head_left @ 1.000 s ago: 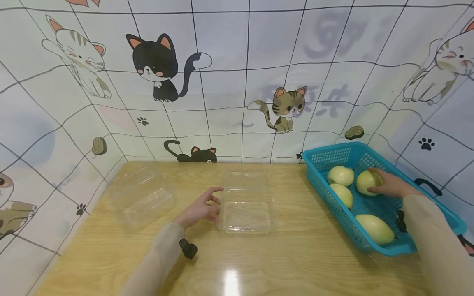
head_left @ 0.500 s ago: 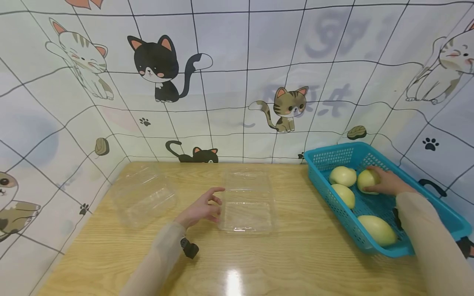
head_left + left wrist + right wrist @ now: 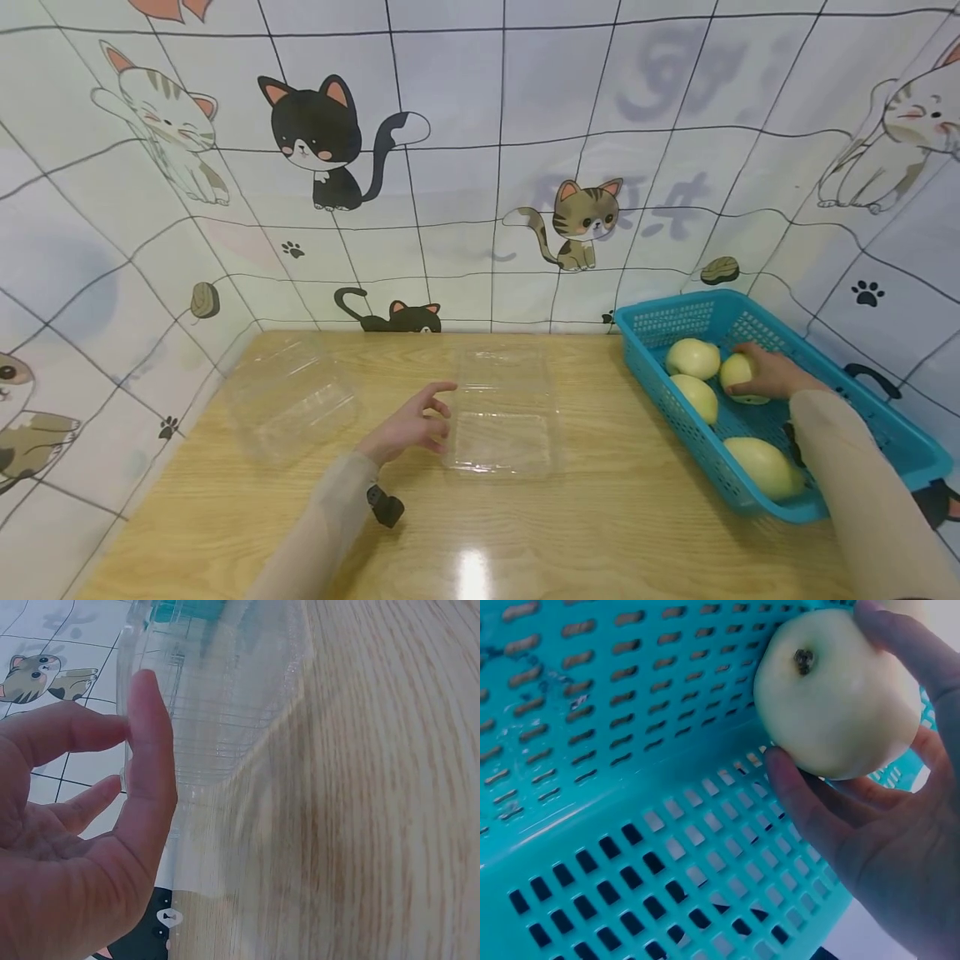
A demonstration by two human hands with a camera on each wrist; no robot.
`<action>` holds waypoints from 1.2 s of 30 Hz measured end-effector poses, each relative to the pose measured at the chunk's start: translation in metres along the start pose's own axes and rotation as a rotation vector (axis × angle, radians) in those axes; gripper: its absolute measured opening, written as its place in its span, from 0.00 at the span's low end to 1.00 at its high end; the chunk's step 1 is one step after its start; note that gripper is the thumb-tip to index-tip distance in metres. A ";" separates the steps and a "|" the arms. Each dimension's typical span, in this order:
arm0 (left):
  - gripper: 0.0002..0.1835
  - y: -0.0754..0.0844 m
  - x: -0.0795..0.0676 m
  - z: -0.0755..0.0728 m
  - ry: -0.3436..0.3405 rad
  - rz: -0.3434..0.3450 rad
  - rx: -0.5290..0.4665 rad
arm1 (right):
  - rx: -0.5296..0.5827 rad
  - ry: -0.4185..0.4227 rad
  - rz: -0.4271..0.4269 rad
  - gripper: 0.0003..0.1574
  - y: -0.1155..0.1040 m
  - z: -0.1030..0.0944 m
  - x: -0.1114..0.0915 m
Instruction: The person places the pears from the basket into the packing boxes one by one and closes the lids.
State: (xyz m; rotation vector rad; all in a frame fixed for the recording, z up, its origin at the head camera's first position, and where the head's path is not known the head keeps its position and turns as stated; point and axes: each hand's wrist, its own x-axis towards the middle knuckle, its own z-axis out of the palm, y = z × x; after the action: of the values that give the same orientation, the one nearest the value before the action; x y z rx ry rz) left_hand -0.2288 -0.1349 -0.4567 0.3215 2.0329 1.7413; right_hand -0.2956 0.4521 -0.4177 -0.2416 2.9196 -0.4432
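My right hand (image 3: 768, 372) grips a round, pale yellow-green fruit (image 3: 832, 697) inside a blue perforated plastic basket (image 3: 652, 400) on the right. In the right wrist view, the fruit's dark, shrivelled end shows, with fingers and thumb round its sides. Its exact kind is unclear. My left hand (image 3: 412, 427) lies at the left edge of a clear plastic clamshell box (image 3: 501, 437), its fingers loosely bent. Up close in the left wrist view, the fingertips (image 3: 146, 682) overlap the box's wall; whether they press on it is hard to tell.
Three similar fruits lie in the basket: one at the back (image 3: 692, 358), one beside the left wall (image 3: 694, 397), and a longer one at the front (image 3: 763, 468). Another clear plastic box (image 3: 292, 408) stands on the wooden table's left side. A cat-print sheet rises behind.
My right hand has shifted slightly left within the basket with the fruit, which has turned so that a green-marked side shows at its front. My left hand has stayed beside the box.
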 end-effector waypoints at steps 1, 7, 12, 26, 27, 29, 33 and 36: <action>0.38 0.000 0.000 0.000 0.001 -0.001 0.001 | 0.000 -0.002 -0.003 0.53 0.001 0.000 0.000; 0.38 0.000 -0.001 -0.001 -0.004 -0.009 0.004 | 0.001 -0.026 -0.003 0.54 0.002 0.001 -0.003; 0.37 0.000 -0.001 -0.002 -0.007 -0.017 0.009 | 0.005 -0.048 -0.007 0.56 0.000 0.001 -0.006; 0.37 0.001 -0.001 -0.002 -0.009 -0.005 0.004 | -0.018 0.003 -0.062 0.52 -0.010 -0.016 -0.017; 0.37 0.001 -0.001 -0.002 -0.011 -0.007 0.003 | -0.017 0.010 -0.069 0.52 -0.011 -0.017 -0.019; 0.37 0.001 0.000 -0.001 -0.014 -0.010 -0.003 | -0.013 0.019 -0.074 0.51 -0.014 -0.019 -0.022; 0.37 0.001 0.001 0.001 -0.014 -0.015 -0.008 | 0.007 0.026 -0.081 0.51 -0.019 -0.022 -0.027; 0.37 0.002 0.001 0.002 -0.009 -0.008 -0.006 | 0.045 0.030 -0.098 0.51 -0.023 -0.024 -0.029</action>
State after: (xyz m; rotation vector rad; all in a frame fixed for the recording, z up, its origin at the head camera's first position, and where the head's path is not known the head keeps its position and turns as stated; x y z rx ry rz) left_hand -0.2294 -0.1323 -0.4556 0.3183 2.0193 1.7377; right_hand -0.2688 0.4424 -0.3832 -0.3760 2.9325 -0.5309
